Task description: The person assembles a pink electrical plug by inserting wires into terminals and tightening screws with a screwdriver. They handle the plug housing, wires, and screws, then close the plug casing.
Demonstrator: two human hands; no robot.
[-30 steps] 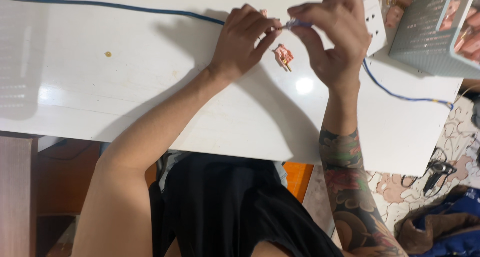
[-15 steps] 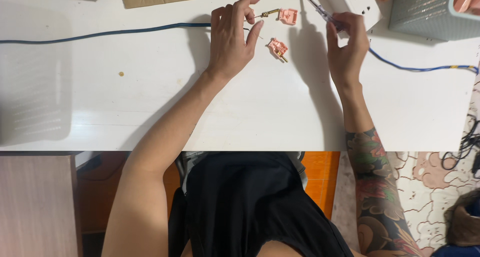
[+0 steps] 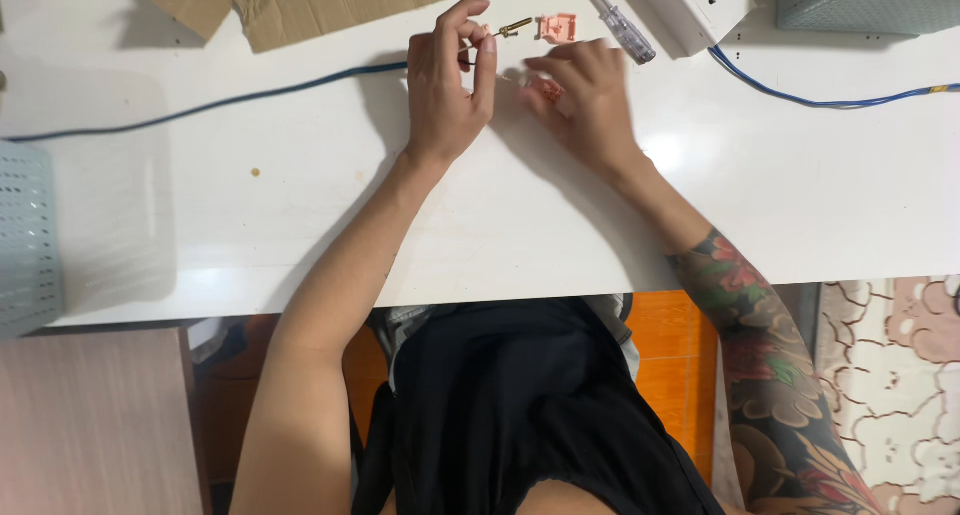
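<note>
My left hand [image 3: 448,90] pinches the end of a blue cable [image 3: 220,102], and brass pins [image 3: 514,27] stick out past its fingertips. Just to the right, my right hand [image 3: 590,105] rests on the white table [image 3: 480,225] with its fingers curled on a pink plug piece [image 3: 547,89]; motion blur hides the exact grip. A second pink plug piece [image 3: 558,25] lies beyond the hands. A clear-handled screwdriver [image 3: 617,21] lies loose beside it.
A white power strip [image 3: 695,0] with another blue cable [image 3: 820,100] sits at the back right, next to a grey-green box [image 3: 870,0]. Cardboard [image 3: 300,5] lies at the back left. A perforated grey basket [image 3: 25,235] stands at the left edge.
My right hand has put the screwdriver down on the table and come down onto the pink plug piece. The left hand still holds the cable end.
</note>
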